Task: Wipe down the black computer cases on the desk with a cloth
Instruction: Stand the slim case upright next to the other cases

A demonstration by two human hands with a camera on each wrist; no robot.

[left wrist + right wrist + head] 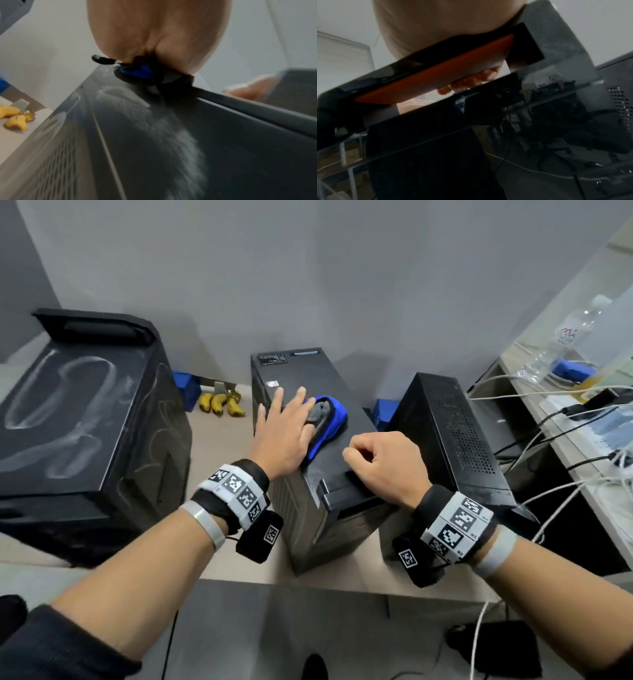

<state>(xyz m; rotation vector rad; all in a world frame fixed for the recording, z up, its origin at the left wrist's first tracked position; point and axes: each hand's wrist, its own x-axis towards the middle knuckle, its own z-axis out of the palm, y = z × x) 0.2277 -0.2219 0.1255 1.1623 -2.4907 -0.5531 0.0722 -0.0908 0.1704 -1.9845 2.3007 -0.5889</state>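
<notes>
Taking the middle case (310, 436) as the landmark: at its near end the right hand (383, 467) is curled around the handle (346, 486) on the front top edge; the right wrist view shows fingers hooked through that slot, so I judge it is bracing the case. Farther along the top, the left hand (286, 436) lies flat with fingers spread and straight, pressing on a bunched blue and grey cloth (325, 424) that sits on the case's top about midway. In the left wrist view the top shows pale dusty smears on the near side of the cloth, so this surface looks only partly wiped.

To the left of the middle case stands a larger case (78, 419), its top covered in whitish looping streaks; whether these are dust trails or wipe marks I cannot tell. To the right stands a slimmer case (455, 436) with a perforated side, showing no obvious marks. Beyond, on the worktop (219, 440) left of the middle case's far end, lie bananas (221, 405).

By my reading the job is midway, with the middle case in progress.
</notes>
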